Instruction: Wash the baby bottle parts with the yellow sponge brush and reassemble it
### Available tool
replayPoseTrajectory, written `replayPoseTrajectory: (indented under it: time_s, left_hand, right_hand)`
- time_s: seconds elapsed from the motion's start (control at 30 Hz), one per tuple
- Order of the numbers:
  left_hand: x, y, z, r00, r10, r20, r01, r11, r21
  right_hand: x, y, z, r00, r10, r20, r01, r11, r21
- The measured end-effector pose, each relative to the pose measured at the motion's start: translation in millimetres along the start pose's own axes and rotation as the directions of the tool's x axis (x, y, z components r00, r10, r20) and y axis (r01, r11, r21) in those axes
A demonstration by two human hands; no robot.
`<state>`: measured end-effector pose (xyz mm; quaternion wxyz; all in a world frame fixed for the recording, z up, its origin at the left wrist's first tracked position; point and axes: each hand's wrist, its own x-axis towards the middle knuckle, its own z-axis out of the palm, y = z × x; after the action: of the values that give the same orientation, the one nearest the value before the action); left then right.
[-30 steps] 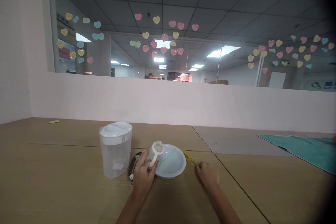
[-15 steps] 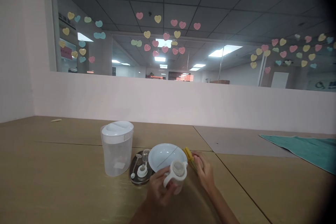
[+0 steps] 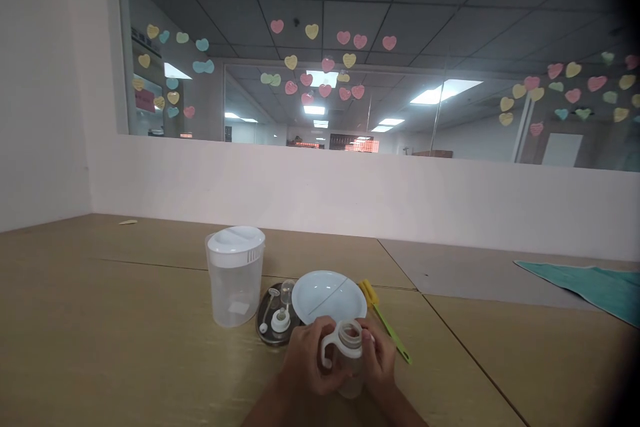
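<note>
Both left hand [image 3: 306, 359] and right hand [image 3: 379, 356] curl round an uncapped baby bottle [image 3: 349, 350]. Nipple collar [image 3: 281, 321] lies off, bottle brush [image 3: 387, 322] unheld.

To your right, a teal cloth [image 3: 603, 288] lies on the surface [image 3: 150, 320]; to your left, near the wall [image 3: 300, 187], sits a small yellowish scrap [image 3: 128, 222]. Ahead of you, pink, yellow, green and blue heart-shaped notes [image 3: 328, 65] dot the window [image 3: 475, 33], with ceiling lights [image 3: 447, 91] beyond.

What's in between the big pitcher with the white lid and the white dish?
In the head view, an oval metal tray lies there, holding a thin straw, a white bottle collar and a clear dome cap.
</note>
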<state>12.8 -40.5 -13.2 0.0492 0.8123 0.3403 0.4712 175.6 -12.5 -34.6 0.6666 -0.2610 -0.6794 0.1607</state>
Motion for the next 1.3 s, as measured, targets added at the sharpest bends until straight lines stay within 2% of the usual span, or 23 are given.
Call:
replayPoseTrajectory:
  time_s: [0.2, 0.3, 0.4, 0.5, 0.57, 0.63, 0.7, 0.8, 0.87, 0.97, 1.13, 1.3]
  left_hand:
    - [2.2, -10.0, -2.9, 0.979, 0.195, 0.065, -0.206, 0.929, 0.307]
    - [3.8, -14.0, -2.5, 0.972, 0.218, 0.088, -0.235, 0.903, 0.361]
    - [4.3, -19.7, -7.9, 0.977, 0.197, 0.086, -0.215, 0.918, 0.332]
    - [3.3, -27.5, -18.9, 0.992, 0.122, -0.01, -0.113, 0.943, 0.314]
    - [2.7, -34.9, -27.4, 0.988, 0.021, -0.151, 0.036, 0.933, 0.359]
    - [2.3, -45.1, -35.3, 0.954, -0.087, -0.288, 0.207, 0.885, 0.416]
    - [0.9, -57.9, -41.3, 0.918, -0.174, -0.357, 0.34, 0.809, 0.479]
    - [-4.9, -77.5, -44.8, 0.879, -0.317, -0.356, 0.475, 0.652, 0.592]
    - [-9.9, -86.7, -43.6, 0.852, -0.401, -0.336, 0.519, 0.569, 0.638]
    - [-14.6, -91.5, -39.5, 0.839, -0.446, -0.312, 0.529, 0.533, 0.661]
    - [-11.8, -86.2, -34.9, 0.801, -0.548, -0.24, 0.528, 0.459, 0.715]
    - [-4.6, -81.4, -37.8, 0.781, -0.561, -0.275, 0.55, 0.408, 0.729]
  right_hand:
    - [-9.7, 14.4, 5.9, 0.999, -0.021, 0.029, 0.026, 0.987, -0.16]
    - [-11.1, 18.0, 8.1, 0.998, -0.042, 0.044, 0.049, 0.979, -0.198]
    - [-9.2, 18.5, 7.9, 0.997, -0.067, 0.035, 0.073, 0.969, -0.237]
    - [-5.7, 18.1, 6.2, 0.996, -0.083, 0.022, 0.086, 0.961, -0.263]
    - [-3.6, 18.1, 5.0, 0.996, -0.09, 0.01, 0.09, 0.959, -0.269]
    - [-2.4, 18.4, 4.1, 0.995, -0.103, -0.006, 0.098, 0.96, -0.262]
    - [-2.2, 18.7, 3.6, 0.993, -0.118, -0.009, 0.112, 0.963, -0.247]
    - [-2.4, 18.5, 3.6, 0.99, -0.14, 0.009, 0.138, 0.96, -0.244]
    - [-1.8, 17.9, 3.3, 0.988, -0.151, 0.008, 0.148, 0.955, -0.257]
    - [0.7, 17.3, 1.4, 0.994, -0.107, -0.026, 0.097, 0.958, -0.271]
    - [6.0, 18.7, -3.0, 0.995, -0.022, -0.094, -0.008, 0.952, -0.307]
    - [7.2, 18.8, -3.2, 0.997, -0.026, -0.078, -0.001, 0.945, -0.327]
